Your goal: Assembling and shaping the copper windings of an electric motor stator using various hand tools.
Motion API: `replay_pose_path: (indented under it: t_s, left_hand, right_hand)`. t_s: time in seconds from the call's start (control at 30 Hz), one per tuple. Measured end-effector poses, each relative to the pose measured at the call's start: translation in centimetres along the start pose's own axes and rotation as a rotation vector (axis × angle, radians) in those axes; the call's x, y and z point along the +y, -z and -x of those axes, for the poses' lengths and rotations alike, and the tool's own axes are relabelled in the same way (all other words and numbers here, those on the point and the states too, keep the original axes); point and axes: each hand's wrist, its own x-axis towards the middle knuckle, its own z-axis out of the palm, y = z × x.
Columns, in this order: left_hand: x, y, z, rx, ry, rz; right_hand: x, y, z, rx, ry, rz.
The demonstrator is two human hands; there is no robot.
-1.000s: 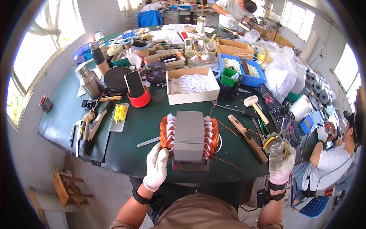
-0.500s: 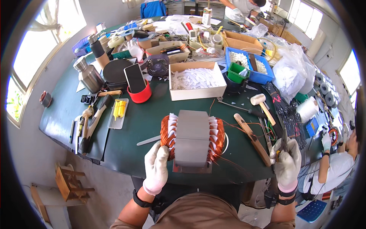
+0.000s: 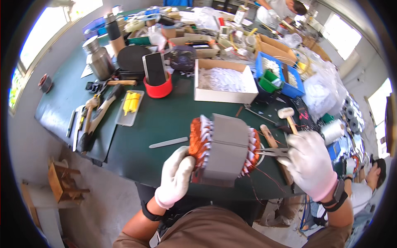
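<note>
A motor stator (image 3: 229, 149) with a grey laminated core stands near the front edge of the green table. Copper windings (image 3: 198, 142) bulge from both its ends, with white insulation paper poking up between core and coils. My gloved left hand (image 3: 175, 173) is closed on the stator's left end, at the lower winding. In my gloved right hand (image 3: 311, 165) is a pair of long-nose pliers (image 3: 273, 152), pointing left. Their tips reach the right winding; whether they grip a wire is too small to tell. Thin copper wires (image 3: 269, 175) trail from that end.
Behind the stator stands a white box of paper pieces (image 3: 225, 96). A red holder (image 3: 159, 89) carries a phone. A flat grey strip (image 3: 168, 142), a yellow bundle in a tray (image 3: 131, 103), a mallet (image 3: 286, 113) and a wooden stick (image 3: 269, 136) lie around. Co-workers sit right and far back.
My right hand has swung left and up, bringing the pliers from the table's right edge to the right winding. The stator has turned and tilted slightly; my left hand now grips its end.
</note>
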Motion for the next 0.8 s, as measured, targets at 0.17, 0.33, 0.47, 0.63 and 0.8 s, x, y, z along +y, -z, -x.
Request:
replay_pose_path:
  t_s: [0.17,0.33,0.47,0.63,0.8]
  left_hand:
    - [0.4,0.2,0.1,0.008,0.033,0.008]
    - [0.3,-0.9,-0.2,0.041,0.030,0.017]
    - [-0.3,-0.4,0.1,0.030,0.019,0.018]
    - [-2.0,0.8,1.0,0.048,0.046,-0.035]
    - [-2.0,0.2,0.7,0.098,-0.007,-0.069]
  right_hand:
    - [-1.3,0.5,-2.9,-0.153,0.057,0.158]
    - [-2.3,1.1,-3.8,-0.248,0.047,0.196]
    - [-2.9,1.7,-4.5,-0.299,0.106,0.300]
    - [-2.8,1.9,-4.0,-0.287,0.072,0.126]
    - [-3.3,4.6,-5.9,-0.483,0.102,0.310]
